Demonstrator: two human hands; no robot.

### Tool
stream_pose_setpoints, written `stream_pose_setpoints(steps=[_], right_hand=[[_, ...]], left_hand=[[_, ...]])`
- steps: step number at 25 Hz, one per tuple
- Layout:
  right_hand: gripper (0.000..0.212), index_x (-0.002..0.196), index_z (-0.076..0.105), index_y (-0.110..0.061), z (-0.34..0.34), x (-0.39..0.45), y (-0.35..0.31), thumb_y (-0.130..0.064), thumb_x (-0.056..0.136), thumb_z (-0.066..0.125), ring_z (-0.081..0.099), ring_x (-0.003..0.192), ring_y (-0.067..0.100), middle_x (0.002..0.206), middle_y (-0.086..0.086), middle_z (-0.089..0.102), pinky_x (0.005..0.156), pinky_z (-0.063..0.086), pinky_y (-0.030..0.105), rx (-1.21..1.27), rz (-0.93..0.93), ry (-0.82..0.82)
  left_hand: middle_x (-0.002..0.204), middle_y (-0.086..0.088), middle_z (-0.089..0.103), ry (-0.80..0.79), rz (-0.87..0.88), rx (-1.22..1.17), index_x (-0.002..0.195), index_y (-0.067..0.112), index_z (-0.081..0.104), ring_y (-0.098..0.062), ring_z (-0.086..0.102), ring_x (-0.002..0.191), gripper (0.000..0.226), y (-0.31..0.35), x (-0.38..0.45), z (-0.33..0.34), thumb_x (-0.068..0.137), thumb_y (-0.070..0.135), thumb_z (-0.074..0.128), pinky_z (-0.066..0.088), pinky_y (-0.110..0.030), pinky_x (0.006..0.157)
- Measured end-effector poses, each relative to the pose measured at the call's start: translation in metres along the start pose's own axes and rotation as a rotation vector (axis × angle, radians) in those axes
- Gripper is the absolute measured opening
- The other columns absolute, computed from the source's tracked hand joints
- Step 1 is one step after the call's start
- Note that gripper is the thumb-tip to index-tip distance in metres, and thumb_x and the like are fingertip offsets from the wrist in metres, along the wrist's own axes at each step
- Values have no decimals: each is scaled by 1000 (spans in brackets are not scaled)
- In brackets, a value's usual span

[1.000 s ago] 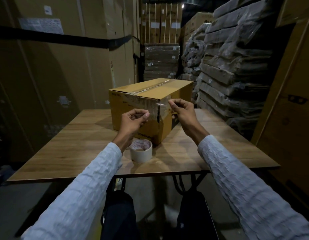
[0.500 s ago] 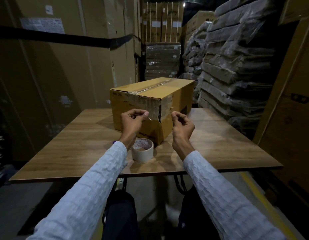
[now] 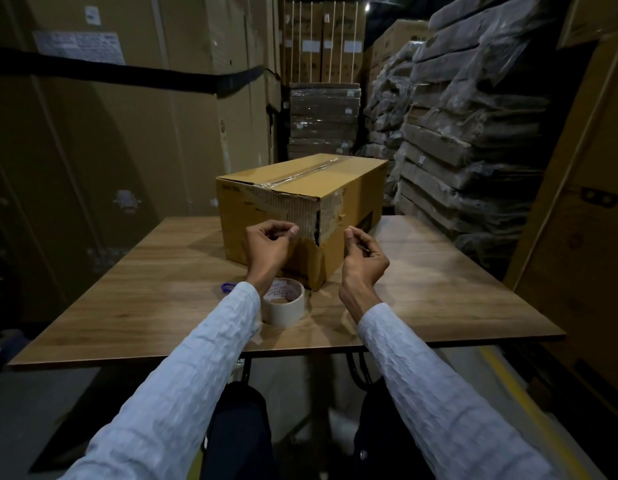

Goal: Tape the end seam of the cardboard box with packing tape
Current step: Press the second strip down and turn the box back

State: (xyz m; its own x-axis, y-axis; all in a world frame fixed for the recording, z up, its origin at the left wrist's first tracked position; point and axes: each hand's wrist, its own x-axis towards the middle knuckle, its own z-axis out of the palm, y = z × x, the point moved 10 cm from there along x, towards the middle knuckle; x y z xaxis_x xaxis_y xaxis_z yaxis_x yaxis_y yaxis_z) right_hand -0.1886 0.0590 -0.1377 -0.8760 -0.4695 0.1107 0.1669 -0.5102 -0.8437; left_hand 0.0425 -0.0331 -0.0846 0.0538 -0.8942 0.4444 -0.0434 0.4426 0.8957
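Observation:
A yellow-brown cardboard box (image 3: 338, 188) lies on the wooden table (image 3: 439, 299), with clear tape along its top seam and a worn, taped patch around its near corner. My left hand (image 3: 269, 247) is pinched shut in front of the end face. My right hand (image 3: 364, 261) is pinched shut just right of the corner, off the box. A short clear tape strip, barely visible, appears stretched between the two pinches. A roll of packing tape (image 3: 285, 306) lies flat on the table below my left wrist.
A small purple object (image 3: 226, 287) peeks out by my left sleeve. Tall cartons (image 3: 110, 133) wall the left side. Wrapped flat packs (image 3: 474, 116) are stacked at the right, and a large carton (image 3: 584, 202) stands close to the table's right edge.
My right hand came off the box corner and dropped down toward me. My left hand stayed pinched by the end face and sank slightly.

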Motion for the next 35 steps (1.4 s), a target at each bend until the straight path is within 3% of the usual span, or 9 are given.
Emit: stream_pose_setpoints(steps=[5, 10, 13, 19, 24, 28, 30, 32, 35], right_hand=[[16, 83, 78, -25, 5, 8, 6, -10, 82, 82, 73, 96, 11, 97, -1, 78, 85, 61, 27, -12, 27, -3], [15, 83, 78, -25, 11, 12, 10, -10, 83, 82, 73, 97, 14, 98, 2, 78, 81, 59, 22, -11, 30, -20], [16, 81, 77, -27, 12, 11, 13, -11, 84, 82, 72, 95, 13, 95, 0, 78, 73, 55, 15, -17, 21, -24], [19, 81, 76, -26, 14, 13, 12, -8, 86, 79, 71, 94, 14, 94, 2, 78, 77, 56, 18, 12, 21, -35], [14, 88, 77, -24, 14, 15, 14, -10, 86, 80, 72, 96, 12, 98, 3, 78, 81, 58, 18, 6, 34, -51], [15, 87, 77, -24, 15, 16, 17, -10, 85, 80, 71, 92, 9, 94, 0, 78, 74, 55, 15, 8, 26, -60], [14, 86, 78, -23, 15, 15, 19, -9, 85, 80, 71, 89, 7, 91, -1, 78, 72, 55, 13, 20, 25, -67], [14, 86, 78, -23, 15, 15, 21, -9, 85, 80, 71, 87, 5, 89, -3, 78, 72, 55, 13, 19, 26, -74], [16, 84, 78, -24, 15, 19, 20, -9, 85, 80, 72, 89, 5, 88, -4, 78, 75, 56, 15, 14, 23, -87]], left_hand=[[81, 9, 78, 14, 32, 46, 86, 27, 80, -2, 73, 79, 10, -6, 7, 6, 81, 19, 85, 60, -24, 72], [77, 13, 76, -1, 185, 153, 86, 26, 79, 2, 72, 73, 9, 9, 3, 3, 83, 33, 84, 56, -14, 61], [71, 8, 74, -11, 127, 179, 78, 22, 76, 0, 69, 66, 19, 4, 8, 0, 81, 39, 84, 54, -14, 56], [85, -1, 74, -97, -118, -8, 78, 19, 72, -14, 66, 87, 15, -20, 18, 3, 88, 26, 80, 53, -33, 80], [89, -2, 71, -2, -17, 10, 88, 18, 67, -13, 65, 83, 13, -13, 22, -19, 92, 28, 75, 53, -33, 76], [115, -4, 60, -89, 309, 254, 120, 17, 58, -15, 53, 105, 59, 20, 15, -7, 77, 46, 85, 49, -29, 90], [126, -3, 46, -93, 387, 372, 130, 20, 53, -16, 39, 118, 81, 31, 15, 4, 68, 58, 86, 43, -41, 104], [131, -4, 38, -78, 384, 349, 135, 18, 49, -18, 34, 125, 91, 37, 21, 10, 63, 57, 90, 38, -51, 111], [143, -11, 35, -94, 428, 353, 138, 19, 50, -23, 30, 134, 89, 43, 27, 15, 66, 52, 91, 40, -44, 109]])
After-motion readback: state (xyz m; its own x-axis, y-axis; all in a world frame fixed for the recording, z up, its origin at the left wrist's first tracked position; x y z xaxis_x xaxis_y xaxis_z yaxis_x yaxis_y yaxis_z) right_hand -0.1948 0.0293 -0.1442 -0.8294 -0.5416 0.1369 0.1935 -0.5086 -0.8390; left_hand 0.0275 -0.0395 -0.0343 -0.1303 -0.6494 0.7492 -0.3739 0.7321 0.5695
